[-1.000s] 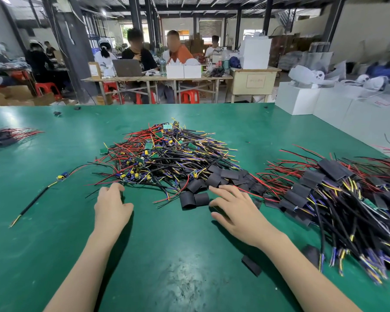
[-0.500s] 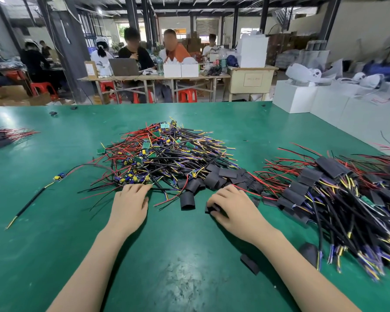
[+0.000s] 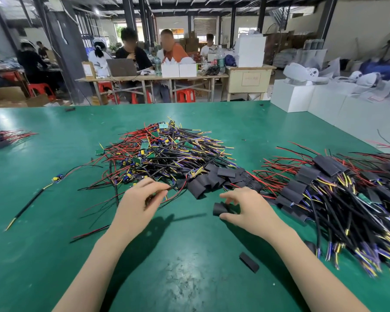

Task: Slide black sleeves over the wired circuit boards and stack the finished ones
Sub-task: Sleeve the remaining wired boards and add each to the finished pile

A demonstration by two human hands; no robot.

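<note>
A tangled heap of bare wired circuit boards (image 3: 164,152) lies mid-table with red, black, yellow and blue leads. Loose black sleeves (image 3: 208,180) are scattered at its near right edge. My left hand (image 3: 140,203) is at the heap's front edge and pinches the wires of one board, lifted a little off the table. My right hand (image 3: 248,210) holds one black sleeve (image 3: 220,208) between thumb and fingers, just above the table. To the right spreads the stack of sleeved boards (image 3: 338,194).
The green table (image 3: 189,278) carries a stray black sleeve (image 3: 249,262) near my right forearm, a single wired board (image 3: 58,178) at the left, and a small bundle (image 3: 2,137) at the far left edge. White boxes (image 3: 295,97) stand beyond the right corner. People sit at far tables.
My left hand moved right and closed on a board's wires, pulling them out of the heap. My right hand picked a black sleeve off the table and drew it nearer.
</note>
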